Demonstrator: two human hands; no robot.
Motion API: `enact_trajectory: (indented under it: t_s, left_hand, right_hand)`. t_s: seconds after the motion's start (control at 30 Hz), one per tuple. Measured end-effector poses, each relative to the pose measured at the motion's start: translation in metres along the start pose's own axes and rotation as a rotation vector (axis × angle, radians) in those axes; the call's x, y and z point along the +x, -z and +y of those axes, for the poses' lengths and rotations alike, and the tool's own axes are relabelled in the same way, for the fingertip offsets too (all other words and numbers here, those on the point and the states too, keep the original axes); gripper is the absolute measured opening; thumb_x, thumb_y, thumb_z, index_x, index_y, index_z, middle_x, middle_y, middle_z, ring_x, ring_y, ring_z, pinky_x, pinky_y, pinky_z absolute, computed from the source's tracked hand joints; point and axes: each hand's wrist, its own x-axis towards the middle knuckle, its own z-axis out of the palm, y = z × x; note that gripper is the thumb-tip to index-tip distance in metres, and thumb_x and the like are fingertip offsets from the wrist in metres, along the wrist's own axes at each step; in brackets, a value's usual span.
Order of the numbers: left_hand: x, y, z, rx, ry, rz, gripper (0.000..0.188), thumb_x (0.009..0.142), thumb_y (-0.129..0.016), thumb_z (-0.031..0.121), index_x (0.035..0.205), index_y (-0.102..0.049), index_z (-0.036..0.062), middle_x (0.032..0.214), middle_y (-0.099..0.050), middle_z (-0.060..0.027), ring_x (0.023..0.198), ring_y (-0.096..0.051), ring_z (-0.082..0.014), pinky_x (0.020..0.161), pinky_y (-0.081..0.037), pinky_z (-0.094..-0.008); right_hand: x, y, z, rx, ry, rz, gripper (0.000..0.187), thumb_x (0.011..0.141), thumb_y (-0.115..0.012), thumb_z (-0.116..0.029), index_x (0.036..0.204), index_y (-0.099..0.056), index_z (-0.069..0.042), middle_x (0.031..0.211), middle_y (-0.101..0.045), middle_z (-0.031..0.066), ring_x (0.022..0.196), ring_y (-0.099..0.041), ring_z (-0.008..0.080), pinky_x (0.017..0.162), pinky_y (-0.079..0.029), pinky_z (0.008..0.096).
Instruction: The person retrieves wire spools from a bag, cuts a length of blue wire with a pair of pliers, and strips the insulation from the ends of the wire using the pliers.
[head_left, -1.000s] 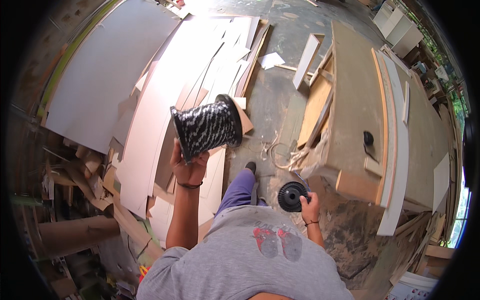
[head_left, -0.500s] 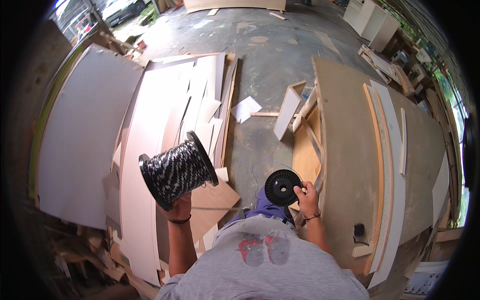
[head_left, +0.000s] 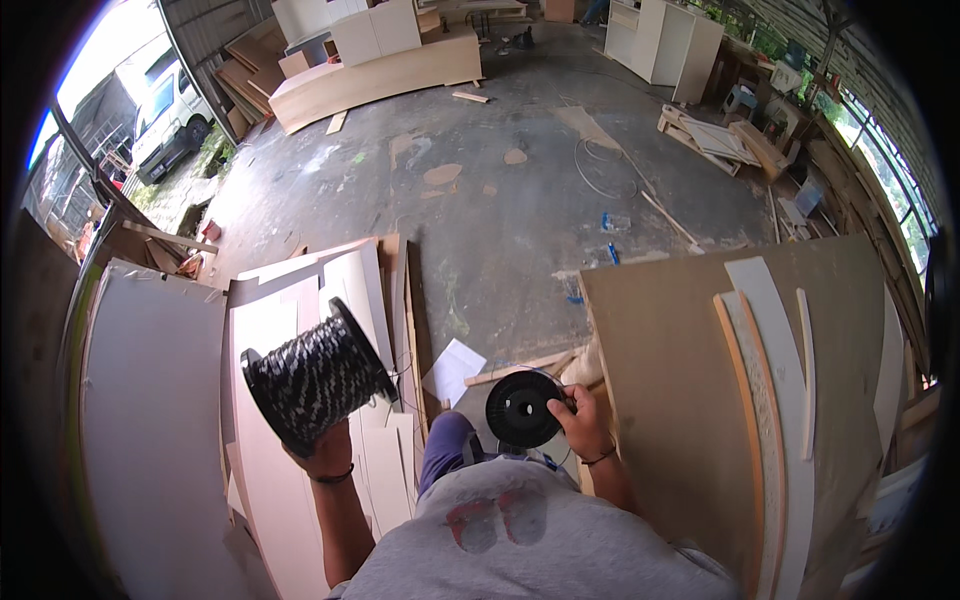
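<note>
While the left hand (head_left: 322,458) holds up a big black spool (head_left: 366,352) by its lower rim, the right hand (head_left: 585,428) grips a small spool (head_left: 508,420), also black, by its edge, the thumb on its face. The fingers of the left hand are mostly hidden, so how tightly they close cannot be told. Black-and-white rope (head_left: 312,382) fills the big spool, wound between its two round ends, and the spool tilts above a stack of pale boards (head_left: 385,455) to the person's left. The small spool turns its flat face upward, in front of the shirt (head_left: 600,515); what is wound on it cannot be told. Near it, a sheet of white paper (head_left: 455,370) lies on the floor (head_left: 490,210). To the right, narrow strips (head_left: 775,345) lie on a wide brown board (head_left: 655,370). Far off stands a white cabinet (head_left: 688,52), its contents too small to tell.
</note>
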Motion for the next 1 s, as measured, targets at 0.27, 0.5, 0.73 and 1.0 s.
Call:
enact_trajectory:
  t_s: [0.27, 0.5, 0.73, 1.0]
  left_hand:
    - [0.170, 0.108, -0.117, -0.320, 0.236, 0.117, 0.045, 0.091, -0.042, 0.023, 0.130, -0.039, 0.0035, 0.132, -0.043, -0.0162, 0.123, -0.041, -0.0293, 0.103, -0.033, -0.0464]
    - [0.374, 0.146, -0.243, -0.378, 0.502, 0.190, 0.044, 0.091, -0.043, 0.036, 0.124, -0.050, 0.0080, 0.124, -0.053, -0.0120, 0.114, -0.051, -0.0277, 0.096, -0.039, -0.0467]
    - [0.560, 0.161, -0.362, -0.528, 0.601, 0.206, 0.043, 0.088, -0.047, 0.032, 0.120, -0.051, 0.0030, 0.119, -0.055, -0.0158, 0.108, -0.054, -0.0295, 0.091, -0.044, -0.0460]
    - [0.757, 0.163, -0.540, -0.518, 0.565, 0.163, 0.042, 0.089, -0.047, 0.030, 0.120, -0.050, 0.0025, 0.121, -0.054, -0.0154, 0.110, -0.053, -0.0288, 0.087, -0.048, -0.0443]
  right_hand:
    - [0.194, -0.027, 0.019, 0.101, -0.164, 0.113, 0.026, 0.079, -0.065, -0.021, 0.090, -0.056, 0.001, 0.080, -0.060, 0.0092, 0.073, -0.054, 0.0128, 0.065, -0.045, 0.0283]
    - [0.376, -0.061, 0.098, -0.480, -0.115, 0.346, 0.029, 0.076, -0.066, -0.020, 0.088, -0.051, 0.002, 0.083, -0.057, 0.0186, 0.078, -0.056, 0.0333, 0.071, -0.044, 0.0396]
    - [0.424, -0.043, 0.240, -0.646, -0.680, 0.465, 0.040, 0.075, -0.063, -0.025, 0.101, -0.054, 0.005, 0.093, -0.057, 0.0239, 0.089, -0.055, 0.0370, 0.079, -0.043, 0.0425]
    - [0.625, 0.005, 0.267, -0.728, -1.069, 0.250, 0.039, 0.075, -0.064, -0.027, 0.100, -0.057, 0.003, 0.092, -0.060, 0.0193, 0.085, -0.058, 0.0315, 0.075, -0.046, 0.0413]
